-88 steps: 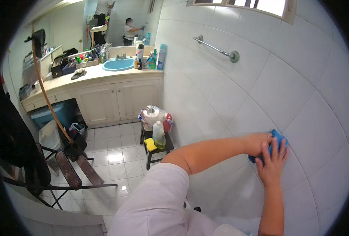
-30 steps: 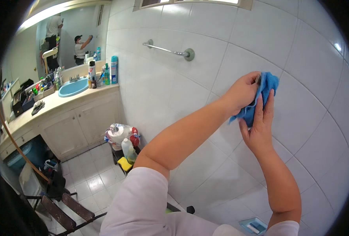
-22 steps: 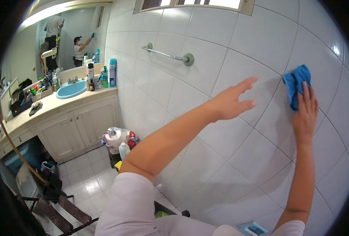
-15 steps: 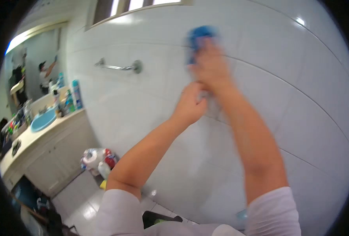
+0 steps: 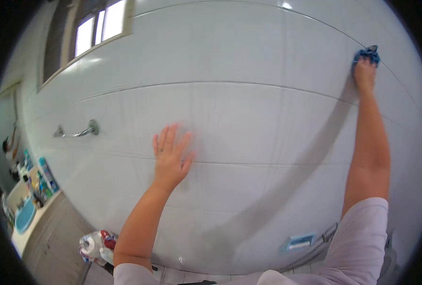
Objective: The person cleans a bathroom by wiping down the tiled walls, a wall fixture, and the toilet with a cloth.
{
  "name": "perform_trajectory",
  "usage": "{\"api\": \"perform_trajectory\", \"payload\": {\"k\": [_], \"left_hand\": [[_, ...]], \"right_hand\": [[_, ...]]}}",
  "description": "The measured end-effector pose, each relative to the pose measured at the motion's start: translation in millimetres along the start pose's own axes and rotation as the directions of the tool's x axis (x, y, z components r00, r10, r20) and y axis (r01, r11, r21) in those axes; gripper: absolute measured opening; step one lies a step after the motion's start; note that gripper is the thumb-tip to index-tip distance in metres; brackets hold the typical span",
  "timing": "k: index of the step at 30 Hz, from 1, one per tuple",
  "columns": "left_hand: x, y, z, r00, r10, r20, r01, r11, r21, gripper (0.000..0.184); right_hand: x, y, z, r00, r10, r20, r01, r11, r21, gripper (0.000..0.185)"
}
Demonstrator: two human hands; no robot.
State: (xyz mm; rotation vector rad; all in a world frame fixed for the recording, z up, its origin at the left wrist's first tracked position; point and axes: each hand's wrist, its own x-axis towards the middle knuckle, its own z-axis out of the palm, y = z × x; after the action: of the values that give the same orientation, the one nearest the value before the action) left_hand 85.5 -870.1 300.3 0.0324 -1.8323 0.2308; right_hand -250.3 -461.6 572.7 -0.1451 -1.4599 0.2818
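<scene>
High on the right of the white tiled wall (image 5: pixel 230 118), my right hand (image 5: pixel 365 76) presses a blue cloth (image 5: pixel 368 56) against the tiles. Its fingers lie over the lower part of the cloth, and my arm is stretched far out. My left hand (image 5: pixel 170 156) is spread with fingers apart, at or very near the wall left of centre; whether it touches cannot be made out. A ring (image 5: pixel 160 150) shows on one of its fingers, and it holds nothing.
A metal towel bar (image 5: pixel 78 133) juts from the wall at left, below a window (image 5: pixel 99 28). A counter with a blue basin (image 5: pixel 25 216) and several bottles (image 5: pixel 44 178) stands lower left. A bag of items (image 5: pixel 97 244) sits on the floor. A recessed blue holder (image 5: pixel 300 242) is low right.
My right hand has moved far right along the wall with the blue cloth. My left hand has come away from the right wrist and opened. The view has turned right.
</scene>
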Motion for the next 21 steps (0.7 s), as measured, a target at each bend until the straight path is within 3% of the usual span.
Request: {"api": "perform_trajectory", "payload": {"k": [1, 2, 3, 4, 5, 6, 7, 8, 9, 10, 12, 13, 15, 16, 17, 18, 19, 20, 21], "left_hand": [[4.9, 8.9, 9.5, 1.000, 0.026, 0.012, -0.025, 0.999, -0.042, 0.040], [8.8, 19.3, 18.1, 0.997, 0.030, -0.073, -0.036, 0.995, -0.088, 0.040], [11.6, 30.4, 26.3, 0.988, 0.021, -0.151, -0.042, 0.990, -0.135, 0.039], [15.1, 44.9, 34.0, 0.992, 0.033, -0.120, -0.054, 0.982, -0.179, 0.039], [19.9, 61.4, 41.3, 0.987, 0.095, -0.132, -0.120, 0.972, -0.202, 0.038], [25.0, 77.5, 49.1, 0.977, 0.152, -0.148, -0.183, 0.958, -0.220, 0.038], [28.7, 92.5, 58.4, 0.981, 0.161, -0.112, -0.185, 0.948, -0.257, 0.038], [30.4, 110.7, 65.4, 0.971, 0.200, -0.133, -0.229, 0.937, -0.263, 0.038], [26.9, 126.6, 69.3, 0.959, 0.245, -0.141, -0.276, 0.923, -0.270, 0.038], [23.0, 138.6, 74.5, 0.960, 0.265, -0.088, -0.280, 0.911, -0.303, 0.038], [13.2, 156.2, 87.9, 0.931, 0.359, -0.068, -0.366, 0.917, -0.161, 0.041], [7.7, 159.3, 96.0, 0.932, 0.363, -0.018, -0.360, 0.914, -0.190, 0.041], [-4.8, 156.7, 104.0, 0.916, 0.401, -0.010, -0.401, 0.916, -0.015, 0.043], [-7.6, 156.2, 106.8, 0.910, 0.414, -0.014, -0.414, 0.910, -0.011, 0.044], [-5.5, 156.5, 108.2, 0.906, 0.422, -0.028, -0.422, 0.907, 0.003, 0.045], [-3.6, 159.2, 110.2, 0.927, 0.374, -0.024, -0.374, 0.927, 0.013, 0.046], [-2.7, 161.3, 110.2, 0.945, 0.328, -0.017, -0.327, 0.945, 0.027, 0.047], [-3.7, 161.6, 110.8, 0.944, 0.330, 0.026, -0.330, 0.944, 0.016, 0.047], [-2.0, 160.5, 109.8, 0.937, 0.346, -0.047, -0.345, 0.938, 0.018, 0.047]], "right_hand": [[-16.5, 15.5, 6.1, 0.969, -0.242, 0.053, 0.247, 0.931, -0.268, 0.028], [-41.9, 10.7, -4.6, 0.930, -0.342, -0.131, 0.323, 0.935, -0.150, 0.022], [-77.2, -14.6, -26.9, 0.973, -0.186, -0.139, 0.209, 0.963, 0.168, 0.024], [-123.8, -36.2, -61.8, 0.985, -0.170, -0.042, 0.172, 0.890, 0.423, 0.027], [-183.6, -60.6, -96.8, 0.972, -0.198, -0.129, 0.236, 0.838, 0.493, 0.030], [-245.1, -70.6, -127.8, 0.905, -0.426, 0.002, 0.368, 0.783, 0.501, 0.030], [-304.6, -74.5, -157.3, 0.743, -0.635, 0.212, 0.344, 0.634, 0.692, 0.028], [-379.4, -59.1, -170.5, 0.459, -0.866, 0.196, 0.418, 0.405, 0.813, 0.038], [-414.3, -34.5, -184.6, 0.338, -0.931, -0.141, 0.509, 0.055, 0.859, 0.032], [-429.3, -10.5, -186.3, 0.355, -0.930, -0.091, 0.459, 0.089, 0.884, 0.032], [-445.1, 47.5, -161.5, 0.156, -0.971, 0.182, 0.203, 0.212, 0.956, 0.037], [-437.8, 85.9, -141.7, 0.198, -0.925, 0.325, 0.200, 0.362, 0.910, 0.040], [-415.6, 174.3, -118.0, 0.164, -0.712, 0.682, 0.520, 0.650, 0.554, 0.043], [-415.2, 209.7, -108.4, 0.294, -0.535, 0.792, 0.510, 0.789, 0.344, 0.044], [-449.4, 257.9, -81.0, 0.743, -0.471, 0.476, 0.217, 0.842, 0.495, 0.044], [-466.6, 263.6, -77.4, 0.719, -0.472, 0.509, 0.200, 0.843, 0.499, 0.044], [-484.4, 261.2, -79.8, 0.811, -0.185, 0.555, -0.116, 0.879, 0.463, 0.046], [-503.7, 252.6, -86.0, 0.798, 0.127, 0.589, -0.427, 0.809, 0.403, 0.048], [-519.6, 226.1, -103.9, 0.743, 0.233, 0.627, -0.519, 0.792, 0.322, 0.049]]}}
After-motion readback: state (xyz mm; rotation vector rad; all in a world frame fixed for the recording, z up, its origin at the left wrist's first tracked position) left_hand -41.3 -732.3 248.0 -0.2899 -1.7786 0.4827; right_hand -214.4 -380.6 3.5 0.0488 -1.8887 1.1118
